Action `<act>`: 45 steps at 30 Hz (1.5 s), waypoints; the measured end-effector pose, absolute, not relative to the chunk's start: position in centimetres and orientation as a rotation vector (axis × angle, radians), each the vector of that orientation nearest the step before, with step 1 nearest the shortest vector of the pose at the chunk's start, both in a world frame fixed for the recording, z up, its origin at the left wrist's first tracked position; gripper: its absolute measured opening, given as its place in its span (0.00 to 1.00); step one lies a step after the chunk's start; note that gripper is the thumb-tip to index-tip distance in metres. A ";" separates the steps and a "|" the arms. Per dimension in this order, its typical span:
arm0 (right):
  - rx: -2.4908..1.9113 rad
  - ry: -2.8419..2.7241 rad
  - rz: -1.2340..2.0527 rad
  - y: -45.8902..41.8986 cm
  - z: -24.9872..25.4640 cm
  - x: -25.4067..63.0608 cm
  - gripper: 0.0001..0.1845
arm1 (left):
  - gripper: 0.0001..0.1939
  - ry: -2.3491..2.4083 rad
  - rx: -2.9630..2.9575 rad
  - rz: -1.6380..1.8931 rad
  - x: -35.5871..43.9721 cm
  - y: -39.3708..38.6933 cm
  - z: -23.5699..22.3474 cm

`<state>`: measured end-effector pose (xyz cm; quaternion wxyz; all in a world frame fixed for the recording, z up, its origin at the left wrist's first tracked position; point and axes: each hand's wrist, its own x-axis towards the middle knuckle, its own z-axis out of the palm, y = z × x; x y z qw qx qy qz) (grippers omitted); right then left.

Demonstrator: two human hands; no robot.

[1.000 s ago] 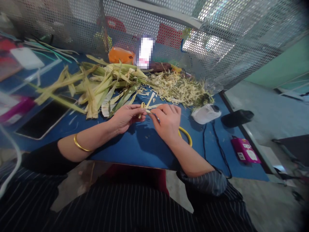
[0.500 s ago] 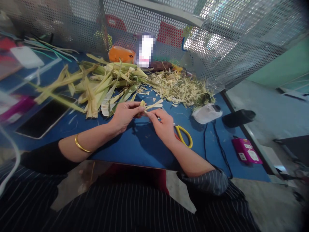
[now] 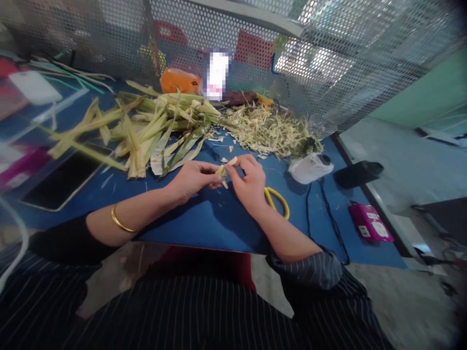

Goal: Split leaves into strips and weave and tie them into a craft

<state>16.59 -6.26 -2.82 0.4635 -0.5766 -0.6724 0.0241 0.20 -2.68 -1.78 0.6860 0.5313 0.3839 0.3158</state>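
Between my two hands is a small piece of pale corn husk (image 3: pixel 220 170), bent and partly hidden by the fingers. My left hand (image 3: pixel 195 181) pinches it between thumb and fingertips. Closed on the upper right end of the husk is my right hand (image 3: pixel 250 182), its fingertips close to the left thumb. Beyond the hands lies a heap of long dried corn husks (image 3: pixel 146 129), with a pile of shredded husk bits (image 3: pixel 272 129) to its right. The yellow handle of a pair of scissors (image 3: pixel 279 201) shows beside my right wrist.
A dark phone (image 3: pixel 62 177) lies at the left. A lit, blurred screen (image 3: pixel 218 73) and an orange packet (image 3: pixel 180 81) stand before the perforated metal panel (image 3: pixel 204 29). At right are a white wrapped item (image 3: pixel 310 167), a black cylinder (image 3: pixel 359 174) and a purple packet (image 3: pixel 371 222).
The long strip that pointed right from the fingers is now turned and bent, with a short end showing below. My right hand has shifted slightly up and closer around it. The view moved a little.
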 end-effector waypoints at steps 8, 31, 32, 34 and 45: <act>-1.383 -1.373 0.695 -6.0 -2.5 16.9 0.06 | 0.16 0.896 1.047 0.849 -0.1 -1.9 -1.6; -1.158 -1.256 0.800 -6.2 -2.4 15.9 0.02 | 0.11 0.935 0.919 0.714 0.1 -2.2 -1.4; -1.153 -1.262 0.787 -6.2 -2.3 15.9 0.02 | 0.11 0.938 0.913 0.710 0.1 -2.2 -1.4; -1.146 -1.281 0.780 -6.2 -2.3 15.9 0.03 | 0.11 0.942 0.904 0.705 0.1 -2.1 -1.5; -1.186 -1.219 0.835 -6.1 -2.2 16.0 0.05 | 0.12 0.939 0.984 0.726 0.3 -2.2 -1.8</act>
